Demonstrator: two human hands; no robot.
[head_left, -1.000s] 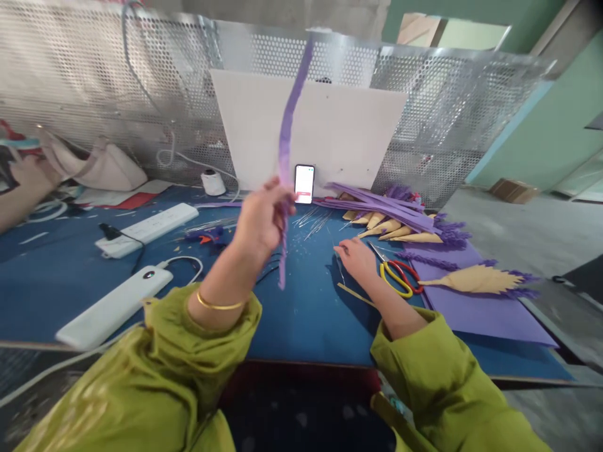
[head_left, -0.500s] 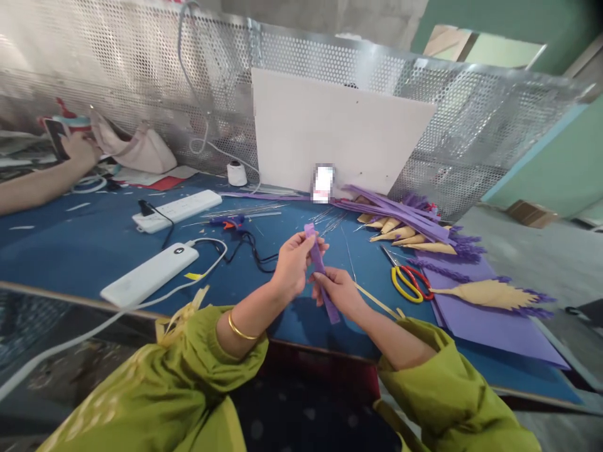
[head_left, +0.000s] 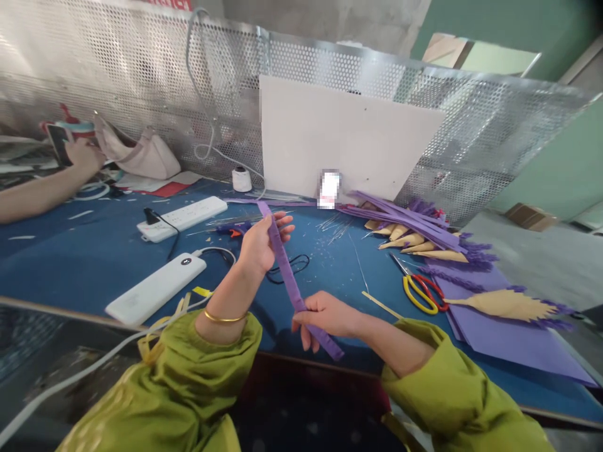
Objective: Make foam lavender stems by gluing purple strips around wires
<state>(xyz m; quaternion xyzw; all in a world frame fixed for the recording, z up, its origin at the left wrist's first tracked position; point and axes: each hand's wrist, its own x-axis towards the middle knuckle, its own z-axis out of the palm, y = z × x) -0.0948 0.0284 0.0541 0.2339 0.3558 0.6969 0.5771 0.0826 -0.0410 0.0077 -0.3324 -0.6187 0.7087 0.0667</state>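
Note:
A long purple paper strip (head_left: 288, 271) stretches slantwise between my hands, above the near edge of the blue table. My left hand (head_left: 260, 245) pinches its upper part between thumb and fingers, with the other fingers held loosely apart. Farther down, my right hand (head_left: 323, 317) grips the strip, and its lower end sticks out below the fingers. Behind my left hand lies a blue glue gun (head_left: 233, 228) with an orange trigger, partly hidden. A black cable (head_left: 296, 267) loops on the table behind the strip.
Scissors (head_left: 424, 294) with red and yellow handles lie right, beside purple sheets (head_left: 513, 351) and wrapped purple flowers (head_left: 504, 304). More purple strips (head_left: 400, 216) lie behind. A power strip (head_left: 186, 216) and white power bank (head_left: 155, 289) are left. Another person's hand (head_left: 85, 156) holds a phone far left.
My hands have moved apart along the purple strip, the left up and leftward, the right down toward the table edge. More of the strip now shows between them.

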